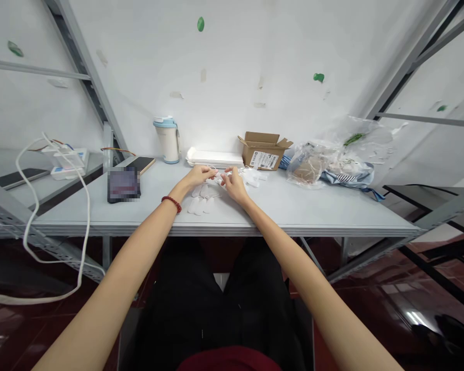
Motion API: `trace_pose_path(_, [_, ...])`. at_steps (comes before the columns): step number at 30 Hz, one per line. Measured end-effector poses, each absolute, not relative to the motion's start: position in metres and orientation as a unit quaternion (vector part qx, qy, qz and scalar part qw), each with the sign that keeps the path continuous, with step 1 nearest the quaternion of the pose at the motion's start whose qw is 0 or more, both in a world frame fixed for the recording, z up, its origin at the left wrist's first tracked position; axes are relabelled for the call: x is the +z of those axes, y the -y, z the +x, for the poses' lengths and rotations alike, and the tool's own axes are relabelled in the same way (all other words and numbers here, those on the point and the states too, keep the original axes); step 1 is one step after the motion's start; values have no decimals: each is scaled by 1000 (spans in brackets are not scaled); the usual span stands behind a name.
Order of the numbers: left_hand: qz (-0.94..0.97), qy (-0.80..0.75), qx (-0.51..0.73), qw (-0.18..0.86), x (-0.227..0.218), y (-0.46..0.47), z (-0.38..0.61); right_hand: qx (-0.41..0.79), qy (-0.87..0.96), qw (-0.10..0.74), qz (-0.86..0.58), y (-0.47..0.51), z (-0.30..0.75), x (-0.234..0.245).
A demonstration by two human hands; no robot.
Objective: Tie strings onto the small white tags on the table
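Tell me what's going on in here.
A person at a table is working with small white pieces. The left hand and right hand are close together, fingertips almost meeting at something white, too small to make out. More white pieces lie around the hands. Behind them stand a cup and an open box.

Up at centre, here's a small white piece (218, 178), held between two hands, its exact shape too tiny to read. Down at seven o'clock from it — a loose white cluster (203, 194), thin and pale, lies with rounded ends spread toward the near edge. Over at three o'clock, a white heap (255, 178) sits jumbled, pieces overlapping.
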State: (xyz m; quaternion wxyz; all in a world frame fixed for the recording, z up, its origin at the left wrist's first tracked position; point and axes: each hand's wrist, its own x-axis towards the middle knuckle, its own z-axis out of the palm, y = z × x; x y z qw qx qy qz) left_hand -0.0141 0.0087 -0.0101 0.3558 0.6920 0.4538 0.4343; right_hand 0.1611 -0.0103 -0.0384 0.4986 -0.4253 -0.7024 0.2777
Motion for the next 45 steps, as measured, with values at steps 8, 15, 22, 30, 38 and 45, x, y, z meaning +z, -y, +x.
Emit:
trace_pose_path(8, [695,-402,426,417,-9,-10,-19,361,653,512,-425,8,161,-37])
trace_pose_path(15, [687,-462,413,379,-8,-6,-14,331,677,499,-427,11,158,-37])
trace_pose_path(22, [708,-416,407,399,-9,-11,-21,305,694,494,-425,9,161,-39])
trace_pose_path(30, [693,-453,406,387,-9,-10,-20,249,727,470,-434,14,159,-36])
trace_pose_path(38, [725,-443,412,328,-10,-10,-18,281,706,478,-440,12,161,-36])
trace_pose_path(45, [756,-410,393,327,-8,-8,-18,322,666,503,-447,12,161,-34])
